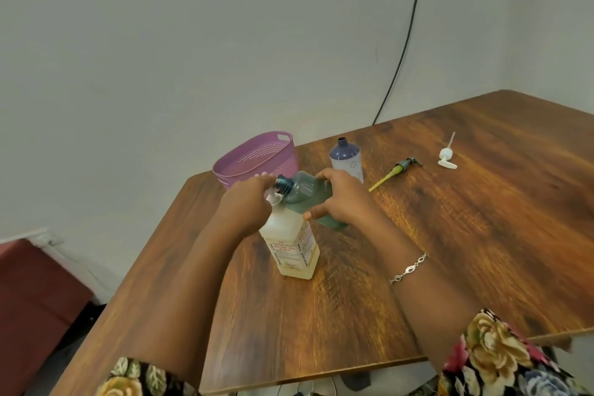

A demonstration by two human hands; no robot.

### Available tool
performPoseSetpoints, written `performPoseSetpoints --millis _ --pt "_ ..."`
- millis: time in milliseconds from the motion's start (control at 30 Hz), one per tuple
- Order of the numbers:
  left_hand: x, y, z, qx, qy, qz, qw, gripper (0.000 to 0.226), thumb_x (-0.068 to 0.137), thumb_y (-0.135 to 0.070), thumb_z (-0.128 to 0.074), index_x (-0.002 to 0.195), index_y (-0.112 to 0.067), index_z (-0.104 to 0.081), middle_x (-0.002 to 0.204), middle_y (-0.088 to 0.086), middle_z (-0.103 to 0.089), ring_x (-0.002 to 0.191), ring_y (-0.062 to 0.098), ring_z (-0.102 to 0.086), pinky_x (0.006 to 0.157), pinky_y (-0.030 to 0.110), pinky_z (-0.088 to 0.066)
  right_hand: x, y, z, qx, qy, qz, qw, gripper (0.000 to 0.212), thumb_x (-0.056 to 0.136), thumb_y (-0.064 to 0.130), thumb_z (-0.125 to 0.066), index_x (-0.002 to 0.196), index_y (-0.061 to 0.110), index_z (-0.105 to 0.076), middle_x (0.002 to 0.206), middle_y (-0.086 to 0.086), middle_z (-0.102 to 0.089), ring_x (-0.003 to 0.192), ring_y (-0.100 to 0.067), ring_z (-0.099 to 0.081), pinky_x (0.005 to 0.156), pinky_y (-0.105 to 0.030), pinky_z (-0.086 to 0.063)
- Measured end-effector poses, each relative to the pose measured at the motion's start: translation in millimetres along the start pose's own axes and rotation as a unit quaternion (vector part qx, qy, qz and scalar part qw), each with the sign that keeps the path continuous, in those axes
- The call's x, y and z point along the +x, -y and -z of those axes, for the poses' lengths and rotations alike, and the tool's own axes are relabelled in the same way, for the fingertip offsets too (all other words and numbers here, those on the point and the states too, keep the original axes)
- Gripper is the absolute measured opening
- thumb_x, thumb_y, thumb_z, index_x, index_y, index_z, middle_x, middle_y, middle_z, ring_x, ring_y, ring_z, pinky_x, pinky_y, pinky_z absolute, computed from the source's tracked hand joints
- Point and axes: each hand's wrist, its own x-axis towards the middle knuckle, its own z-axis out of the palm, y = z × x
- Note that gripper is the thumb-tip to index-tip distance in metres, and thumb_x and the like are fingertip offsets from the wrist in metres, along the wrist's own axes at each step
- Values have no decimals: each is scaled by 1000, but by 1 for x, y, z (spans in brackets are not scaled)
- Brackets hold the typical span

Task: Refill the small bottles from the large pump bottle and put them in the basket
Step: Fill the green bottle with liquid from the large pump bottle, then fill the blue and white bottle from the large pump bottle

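Observation:
The large pump bottle (294,251), clear with pale yellow liquid and red print, stands on the wooden table (450,235). My left hand (249,206) lies over its white pump head (274,198), fingers curved on top. My right hand (342,199) grips a small translucent teal bottle (305,194), tilted on its side with its open neck against the pump spout. A second small bottle (346,159), purple and uncapped, stands upright behind. The purple basket (257,157) sits at the far left edge, nothing showing inside it.
Two removed pump tops lie on the table to the right: a dark one with a yellow tube (397,170) and a white one (447,156). A black cable (408,38) runs down the wall. The table's left edge is close to the basket.

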Motion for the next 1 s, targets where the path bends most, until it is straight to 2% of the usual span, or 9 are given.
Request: performPoseSetpoints --millis 100,200,300,400,500,700,800,900,1000 --pt "-2 -1 11 -34 -9 5 999 52 90 5 -38 136 -17 -48 132 7 -55 115 23 -53 82 25 -40 0 3 2 -2 0 4 1000 71 66 24 -82 127 16 -48 125 -2 -54 111 -20 -50 78 -28 -39" --pt "0 -6 7 -27 -4 8 1000 44 92 -4 -45 134 -16 -50 124 9 -60 108 24 -57 86 31 -46 2 1 1 -10 -3 4 1000 71 65 25 -82 127 17 -48 125 -1 -54 110 -19 -50 78 -27 -38" --pt "5 -8 -4 26 -18 15 999 39 91 -9 -48 129 -16 -53 113 8 -63 95 23 -59 78 31 -49 1 -3 -2 -8 -1 -5 1000 71 65 25 -82 127 16 -48 124 -2 -55 106 -17 -49 79 -27 -39" --pt "3 -11 -11 32 -30 23 999 45 91 -6 -44 134 -16 -45 128 8 -55 106 23 -56 80 30 -46 1 -6 -4 0 -11 0 1000 71 65 25 -82 127 16 -48 125 -2 -55 111 -19 -50 81 -28 -39" --pt "-4 -10 -18 0 -39 32 999 55 92 -4 -42 144 -17 -30 154 4 -25 136 21 -33 100 32 -38 2 -8 -6 7 -19 4 1000 71 64 26 -83 126 17 -48 124 -2 -55 112 -19 -51 81 -28 -39" --pt "-9 -13 -29 -120 -66 42 990 70 90 6 -39 150 -15 -9 158 -1 -2 144 16 5 111 35 -26 5 -13 -7 41 -34 10 999 73 62 23 -85 125 16 -50 124 -2 -55 109 -17 -50 83 -28 -41" --pt "-9 -16 -42 -233 -168 52 956 67 91 4 -43 149 -16 -17 156 -3 -11 144 17 -8 110 33 -30 6 -20 -8 59 -31 5 998 70 61 23 -85 122 18 -51 121 0 -55 105 -14 -47 82 -30 -43" --pt "-19 -26 -59 -303 -324 33 895 67 86 11 -47 145 -16 -27 149 -5 -26 140 19 -27 103 15 -32 8 -27 -9 75 -26 -8 997 70 62 23 -85 123 19 -51 119 2 -52 106 -14 -46 84 -32 -45" --pt "-36 -45 -72 -392 -359 85 842 66 86 10 -47 143 -21 -32 127 2 -58 107 23 -60 82 13 -46 8 -32 -9 109 -23 -9 994 70 60 22 -85 121 18 -52 118 1 -53 106 -14 -46 83 -31 -45"
